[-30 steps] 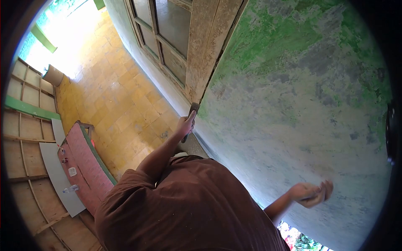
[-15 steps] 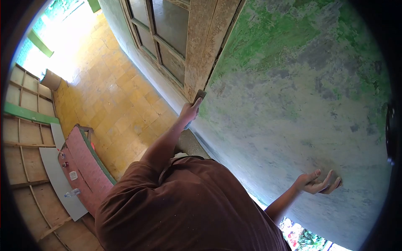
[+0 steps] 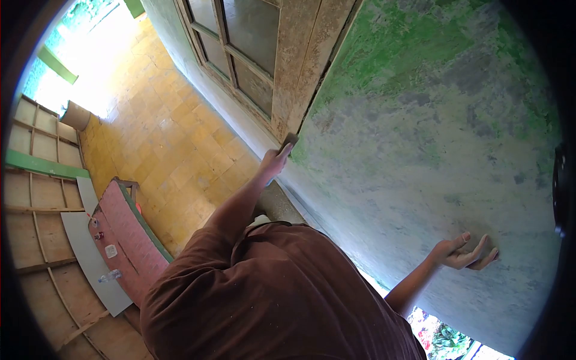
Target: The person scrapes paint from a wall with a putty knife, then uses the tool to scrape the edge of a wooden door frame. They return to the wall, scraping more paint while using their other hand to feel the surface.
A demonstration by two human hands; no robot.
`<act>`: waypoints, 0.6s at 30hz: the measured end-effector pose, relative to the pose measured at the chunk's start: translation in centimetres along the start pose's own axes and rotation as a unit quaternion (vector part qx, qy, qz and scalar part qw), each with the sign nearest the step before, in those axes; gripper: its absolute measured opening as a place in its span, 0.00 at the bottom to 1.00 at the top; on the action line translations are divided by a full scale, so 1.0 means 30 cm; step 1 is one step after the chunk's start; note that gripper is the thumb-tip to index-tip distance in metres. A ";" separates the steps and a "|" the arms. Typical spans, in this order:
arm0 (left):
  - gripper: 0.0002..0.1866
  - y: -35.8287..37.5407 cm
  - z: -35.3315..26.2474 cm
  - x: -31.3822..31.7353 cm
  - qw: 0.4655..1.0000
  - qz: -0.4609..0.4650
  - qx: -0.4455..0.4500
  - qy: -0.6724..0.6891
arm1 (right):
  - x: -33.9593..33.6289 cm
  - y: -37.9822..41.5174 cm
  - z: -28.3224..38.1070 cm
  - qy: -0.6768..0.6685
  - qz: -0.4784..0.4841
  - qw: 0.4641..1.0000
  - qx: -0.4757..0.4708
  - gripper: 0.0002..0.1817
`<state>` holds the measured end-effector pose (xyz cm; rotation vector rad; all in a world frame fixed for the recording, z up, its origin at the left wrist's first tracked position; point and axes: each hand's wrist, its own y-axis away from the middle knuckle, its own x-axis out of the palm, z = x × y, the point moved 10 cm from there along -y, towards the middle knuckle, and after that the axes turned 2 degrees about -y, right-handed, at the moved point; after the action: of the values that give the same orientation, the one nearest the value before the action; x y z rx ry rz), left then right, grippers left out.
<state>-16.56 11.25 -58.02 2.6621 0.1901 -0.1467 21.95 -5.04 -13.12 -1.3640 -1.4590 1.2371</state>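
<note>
My left hand (image 3: 274, 164) is closed around a scraper (image 3: 289, 143), its thumb lying along the dark flat blade. A bit of blue shows below the fist, perhaps the handle. The blade is at the lower corner of the worn wooden window frame (image 3: 298, 72), where the frame meets the wall (image 3: 390, 162). Green paint on that wall is patchy, with grey and whitish areas showing. Farther right, my right hand (image 3: 467, 252) is open, palm turned up and fingers apart and slightly curled. It is close to the wall; whether it touches cannot be made out.
Glass panes (image 3: 249, 30) fill the window. Yellow floor tiles (image 3: 168, 144) run alongside the wall. At left stands a pink-topped table (image 3: 129, 228) with a clear bottle (image 3: 110, 276) and small items on it. A round container (image 3: 75, 115) stands farther off.
The whole view has shifted slightly. My left hand and the scraper sit a little lower against the window frame's corner. The right hand keeps its open pose by the wall.
</note>
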 end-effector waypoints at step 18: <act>0.34 -0.064 -0.148 0.024 0.997 0.017 0.050 -0.061 | 0.005 0.000 0.028 0.023 -0.019 1.000 -0.003 0.20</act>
<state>-15.85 15.06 -55.03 2.7441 0.1015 -0.3136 21.12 -5.03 -13.33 -1.3534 -1.4504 1.1702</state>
